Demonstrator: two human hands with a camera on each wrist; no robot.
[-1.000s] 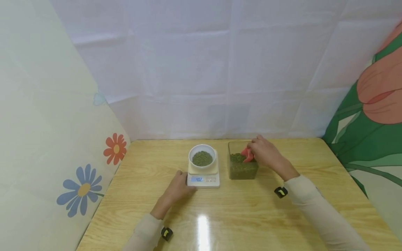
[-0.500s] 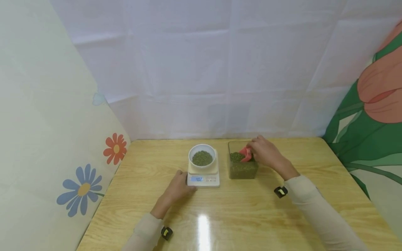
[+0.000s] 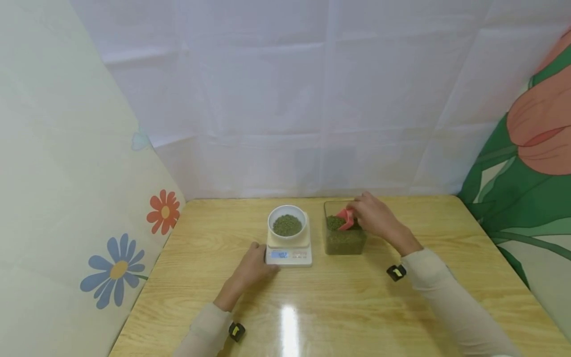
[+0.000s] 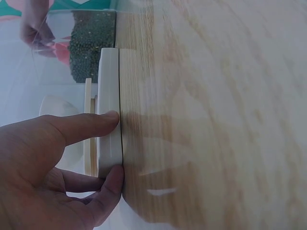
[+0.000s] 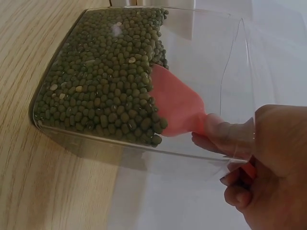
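A white kitchen scale [image 3: 290,262] with a lit display stands on the table. On its plate sits a white bowl [image 3: 287,239] holding green mung beans [image 3: 287,225]. My left hand [image 3: 253,267] holds the scale's near left corner, thumb [image 4: 93,125] along the front edge and fingers curled at the side. To the right is a clear square container [image 3: 346,246] of mung beans [image 5: 105,72]. My right hand [image 3: 375,216] grips the handle of a pink scoop [image 5: 175,103] inside it. The scoop's front edge is buried in the beans.
The wood-grain table [image 3: 348,307] ends at a white cloth backdrop [image 3: 258,99]. Flower-printed panels [image 3: 58,198] stand along both sides. The container sits close beside the scale, with a narrow gap between them.
My right hand and the scoop have shifted slightly left within the container, pushing into the beans. The left hand, scale and bowl have stayed in place.
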